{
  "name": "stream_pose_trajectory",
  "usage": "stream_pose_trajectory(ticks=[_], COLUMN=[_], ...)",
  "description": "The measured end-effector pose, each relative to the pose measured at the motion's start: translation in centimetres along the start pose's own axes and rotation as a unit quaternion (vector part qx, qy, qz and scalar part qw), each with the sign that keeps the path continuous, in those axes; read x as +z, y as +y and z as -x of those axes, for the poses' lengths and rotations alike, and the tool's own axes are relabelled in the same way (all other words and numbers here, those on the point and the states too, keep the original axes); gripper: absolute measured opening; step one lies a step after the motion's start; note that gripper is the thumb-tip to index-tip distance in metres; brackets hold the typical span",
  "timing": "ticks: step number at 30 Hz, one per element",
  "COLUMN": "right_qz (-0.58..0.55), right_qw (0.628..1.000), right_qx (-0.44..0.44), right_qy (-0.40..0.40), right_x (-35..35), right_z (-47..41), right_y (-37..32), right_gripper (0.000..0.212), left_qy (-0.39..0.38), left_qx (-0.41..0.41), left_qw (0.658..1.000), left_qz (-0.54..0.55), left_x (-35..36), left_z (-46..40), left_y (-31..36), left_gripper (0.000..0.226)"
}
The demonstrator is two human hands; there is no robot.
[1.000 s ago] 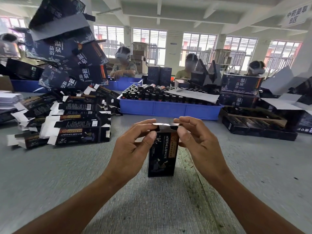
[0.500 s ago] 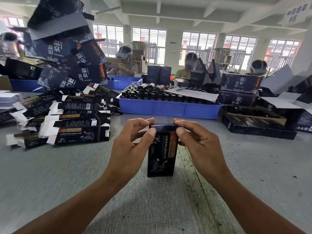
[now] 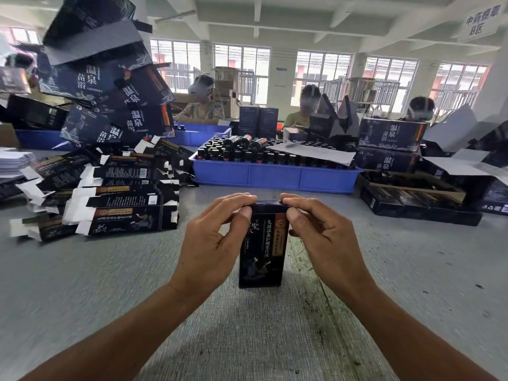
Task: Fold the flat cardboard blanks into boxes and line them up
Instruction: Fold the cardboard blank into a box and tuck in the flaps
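Your left hand (image 3: pixel 211 243) and right hand (image 3: pixel 327 240) both had curled fingers pinching the top of the dark box (image 3: pixel 262 251), thumbs in front, fingertips over the lid. It stood upright on the grey desk (image 3: pixel 82 284), right of the flat blanks (image 3: pixel 123 199). A second earlier that top flap was up; now it was pressed down flat.

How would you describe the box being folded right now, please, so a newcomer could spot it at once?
Start from the long blue crate of bottles across the grey table; directly in front of it, one dark box stands upright. The left hand and right hand grip its top. Unlike the flat blanks piled to its left, it is erected.
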State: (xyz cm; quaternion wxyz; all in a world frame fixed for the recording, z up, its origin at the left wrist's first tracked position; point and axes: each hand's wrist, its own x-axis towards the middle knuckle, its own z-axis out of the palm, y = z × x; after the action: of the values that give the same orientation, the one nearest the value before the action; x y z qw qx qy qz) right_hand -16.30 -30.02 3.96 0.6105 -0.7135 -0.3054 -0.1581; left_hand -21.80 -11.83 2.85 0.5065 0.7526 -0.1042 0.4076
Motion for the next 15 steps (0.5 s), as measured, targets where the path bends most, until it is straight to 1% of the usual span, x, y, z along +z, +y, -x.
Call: stream_pose_trajectory(ticks=[9,12,15], right_qz=[-0.003,0.018,0.042], right_qw=[1.0,0.999,0.997], right_qx=[0.0,-0.028,-0.061], right_qy=[-0.01,-0.021,-0.019], right_x=[-0.11,-0.17,-0.17], right_z=[-0.01,0.14,0.1], right_y=[-0.01,0.15,0.39], right_gripper=[0.021,0.02,0.018], left_qy=[0.003,0.004,-0.017], left_qx=[-0.005,0.023,0.065], left_qw=[1.0,0.999,0.996], left_qz=[-0.013,-0.03,-0.05], left_x=[-0.03,-0.06,-0.25], left_z=[-0.1,-0.12,0.09], left_y=[0.27,0.1,-0.32], left_gripper=[0.022,0.021,0.018])
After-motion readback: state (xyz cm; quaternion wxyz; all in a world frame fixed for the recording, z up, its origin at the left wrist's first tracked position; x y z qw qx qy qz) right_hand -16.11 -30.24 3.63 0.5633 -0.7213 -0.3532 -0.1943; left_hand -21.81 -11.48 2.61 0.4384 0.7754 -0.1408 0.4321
